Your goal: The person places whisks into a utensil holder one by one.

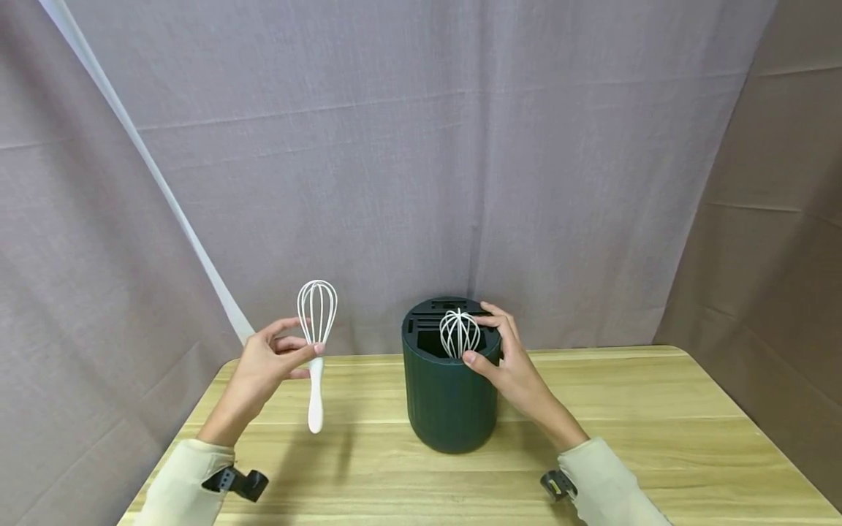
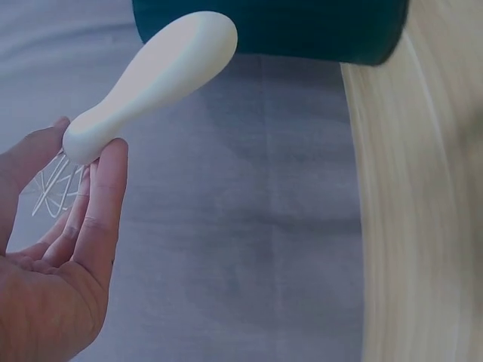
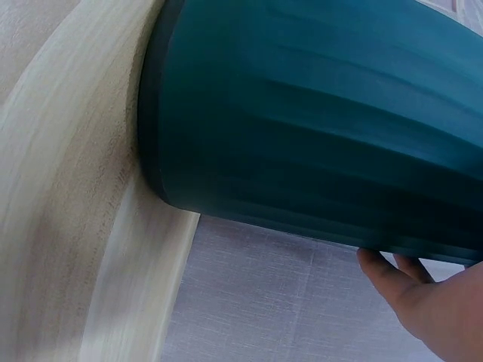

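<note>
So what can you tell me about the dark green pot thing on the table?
The pot is a dark green round holder, matte like plastic, with faint upright ribs down its side. It stands upright on the wooden table, near the back edge. Its top has narrow slots at the back and a bigger opening in front. A white whisk sticks out of that opening, wires up. The right hand wraps around the rim on that side, fingers at the whisk.

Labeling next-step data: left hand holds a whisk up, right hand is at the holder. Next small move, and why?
Probably bring the left hand with its whisk over the dark green holder and turn it handle-down. The whisk is off to the holder's left, wires up, while the second whisk already stands in it, touched by the right hand.
</note>
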